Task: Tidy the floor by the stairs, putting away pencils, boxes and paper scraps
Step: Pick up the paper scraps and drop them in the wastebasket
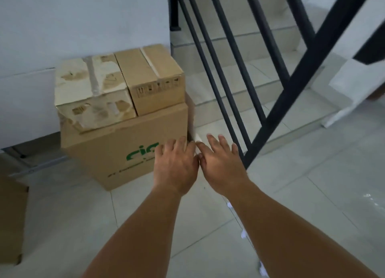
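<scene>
Two bare forearms, left (135, 236) and right (291, 236), reach forward from the bottom edge over the pale tiled floor (312, 194); small white paper scraps (243, 234) lie on the tiles just beside the right one. The left hand (176, 165) has its fingers straight and a little apart, lying over the front of the big box (116, 144) near its lower right edge, partly covering the green lettering; whether it presses the cardboard cannot be told. The right hand (220, 165) is beside it, thumbs close together, fingers straight and spread above the floor just right of the box; neither hand grips anything. A white strip (196, 138) shows between the two forefingers at the box's right edge; what it is cannot be told.

The big box stands on the floor against the white wall (83, 17); on it sit two smaller boxes side by side and touching, a torn pale box (91, 90) on the left and a brown box (154, 79) on the right. A flat sheet of cardboard (12, 215) lies at the left edge. To the right, a black railing (235, 69) slants across tiled stairs (256, 90).
</scene>
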